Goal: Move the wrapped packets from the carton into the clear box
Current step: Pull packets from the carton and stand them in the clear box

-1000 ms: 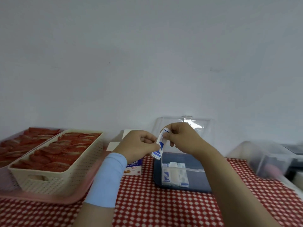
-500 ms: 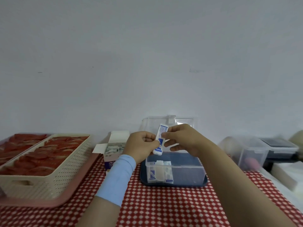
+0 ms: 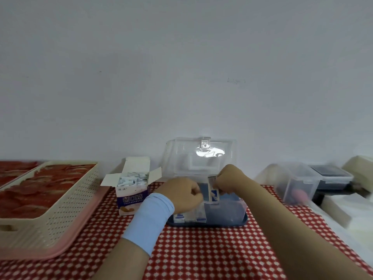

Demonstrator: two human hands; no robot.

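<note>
An open white and purple carton (image 3: 130, 196) stands left of centre, with several wrapped packets (image 3: 133, 177) inside. The clear box (image 3: 232, 202) sits on a dark blue tray (image 3: 210, 224), its lid (image 3: 201, 156) tipped up at the back. A few packets (image 3: 189, 216) stand in its front left corner. My right hand (image 3: 232, 179) pinches a white and blue packet (image 3: 214, 191) upright, just inside the box's rim. My left hand (image 3: 181, 194), fingers curled shut, hovers beside that packet over the box's left end, seemingly not touching it.
A cream perforated basket (image 3: 66, 201) of red pieces rests on a pink tray (image 3: 40, 257) at the left. At the right stand a clear lidded container (image 3: 296, 183) and a dark box (image 3: 331, 174). A red and white checked cloth (image 3: 201, 255) covers the table.
Both hands have dropped from in front of the lid down to the box. The packet, earlier held by both hands, is now lowered into the box and pinched by my right hand alone.
</note>
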